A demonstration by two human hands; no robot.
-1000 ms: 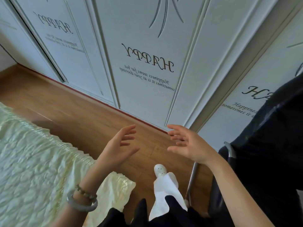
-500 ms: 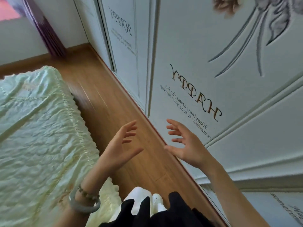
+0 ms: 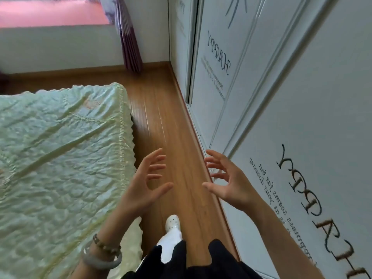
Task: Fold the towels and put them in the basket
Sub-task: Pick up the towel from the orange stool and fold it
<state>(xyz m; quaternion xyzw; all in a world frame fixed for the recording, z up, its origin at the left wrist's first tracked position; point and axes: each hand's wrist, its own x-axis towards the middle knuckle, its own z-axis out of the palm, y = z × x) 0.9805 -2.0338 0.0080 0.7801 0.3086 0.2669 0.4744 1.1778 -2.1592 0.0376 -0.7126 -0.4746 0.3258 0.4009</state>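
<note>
The room is lit brightly and evenly by daylight, which enters from the window point(image 3: 54, 12) at the upper left, where the view is washed out to a pink glow. A soft sheen is thrown on the wooden floor point(image 3: 161, 121) and the pale bedspread point(image 3: 60, 148). Only faint shadows are cast. Motion blur is seen across the curtain point(image 3: 128, 43) and the far floorboards. Straight lines of the wardrobe doors point(image 3: 302, 97) are bent and tilted by the wide lens.

A bed point(image 3: 60, 158) in a pale green quilted cover stands left of wooden floor point(image 3: 171, 127), white wardrobe doors point(image 3: 302, 97) right.
</note>
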